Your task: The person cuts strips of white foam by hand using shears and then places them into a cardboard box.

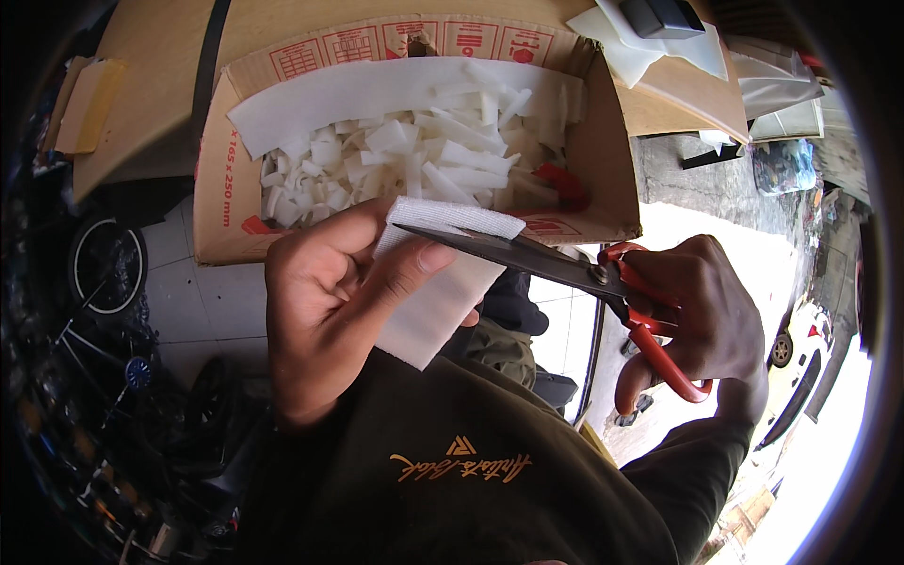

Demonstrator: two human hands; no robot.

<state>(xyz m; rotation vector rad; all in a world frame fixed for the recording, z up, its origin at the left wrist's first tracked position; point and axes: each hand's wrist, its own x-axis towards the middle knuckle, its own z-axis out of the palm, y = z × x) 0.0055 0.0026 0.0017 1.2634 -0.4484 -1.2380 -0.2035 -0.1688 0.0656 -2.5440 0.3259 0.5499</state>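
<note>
My left hand (315,292) pinches a flat white piece of foam-like sheet (428,306), thumb on the front and the other fingers partly hidden behind. Across the upper end of that piece lie the dark blades of a pair of scissors (556,266), close to my left thumb tip. My right hand (706,306) is closed around the red scissor handles. Just beyond both hands stands an open cardboard box (215,174). Many white cut scraps (391,160) fill it, and a long white strip (348,89) leans along its far side.
Behind the box is a wooden tabletop (155,56), with a yellowish block (99,108) at its left. White sheets (617,42) and a dark box (662,17) lie at the far right. A bicycle wheel (75,264) stands low on the left. Sunlit floor (692,212) stretches to the right.
</note>
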